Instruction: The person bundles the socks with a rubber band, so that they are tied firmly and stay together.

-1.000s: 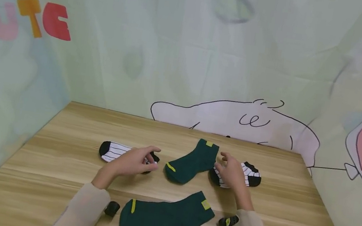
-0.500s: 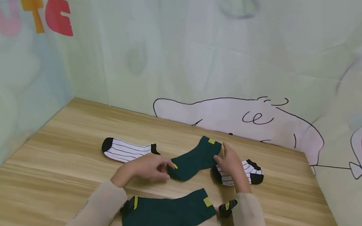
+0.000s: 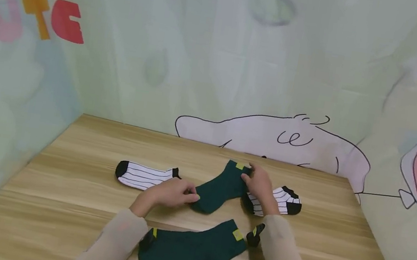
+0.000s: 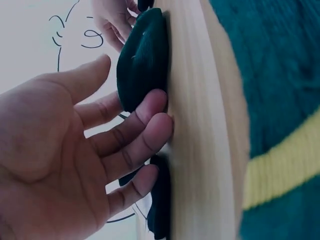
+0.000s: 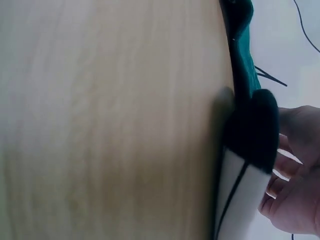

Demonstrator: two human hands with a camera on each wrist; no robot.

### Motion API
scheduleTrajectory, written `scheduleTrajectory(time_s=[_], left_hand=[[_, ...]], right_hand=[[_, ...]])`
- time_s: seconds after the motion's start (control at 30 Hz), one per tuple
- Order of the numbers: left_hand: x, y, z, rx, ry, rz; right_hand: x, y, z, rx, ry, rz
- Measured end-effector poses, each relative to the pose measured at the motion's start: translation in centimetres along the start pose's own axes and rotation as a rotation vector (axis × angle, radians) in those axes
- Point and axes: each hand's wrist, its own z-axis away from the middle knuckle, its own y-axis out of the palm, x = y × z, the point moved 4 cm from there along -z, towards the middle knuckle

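Far green sock (image 3: 219,191): lying on table (image 3: 58,197) between both hands, yellow patch (image 3: 240,166) at cuff, toe end slanting down toward left hand (image 3: 173,192).

Left hand: at toe end of far green sock. In left wrist view, thumb clear of fingers, fingers slightly bent and apart, fingertips close to table surface and just beside toe.

Right hand (image 3: 259,184): at cuff edge of far green sock, thumb and forefinger apart along edge in head view. Pinch on cloth: cannot tell; contact hidden in right wrist view behind right striped sock (image 3: 285,200).

Right striped sock: white, dark lines, black ends; partly under right hand, touching or just beside far green sock, cannot tell which.

Left striped sock (image 3: 144,175): flat, black toe pointing left, lower edge partly hidden by left hand.

Near green sock (image 3: 193,252): flat, nearer to body, cuff up and to right, with yellow tab (image 3: 238,234); toe partly covered by left black wrist device (image 3: 148,238).

Behind table: printed backdrop with white animal drawing (image 3: 272,138).
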Motion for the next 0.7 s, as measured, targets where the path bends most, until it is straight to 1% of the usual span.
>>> scheduleTrajectory(time_s=[0.07, 0.13, 0.3, 0.37, 0.43, 0.6, 0.7], left_hand=[[-0.3, 0.2, -0.1, -0.001, -0.005, 0.032], [-0.5, 0.1, -0.2, -0.008, -0.026, 0.058], [0.0, -0.5, 0.0, -0.068, -0.131, 0.066], [0.3, -0.7, 0.3, -0.087, -0.157, 0.064], [0.4, -0.7, 0.6, -0.090, -0.158, 0.063], [0.3, -0.6, 0.9, -0.088, -0.149, 0.082], [0.5, -0.5, 1.3, -0.095, -0.141, 0.113]], right_hand=[[-0.1, -0.3, 0.3, -0.018, 0.040, 0.005], [0.1, -0.8, 0.6, -0.019, 0.073, 0.013], [1.1, -1.6, 0.8, 0.010, 0.092, -0.024], [1.3, -1.6, 0.9, 0.017, 0.097, -0.054], [1.4, -1.7, 1.0, 0.014, 0.104, -0.073], [0.8, -1.9, 1.4, 0.028, 0.091, -0.115], [0.3, -1.9, 1.8, 0.041, 0.095, -0.186]])
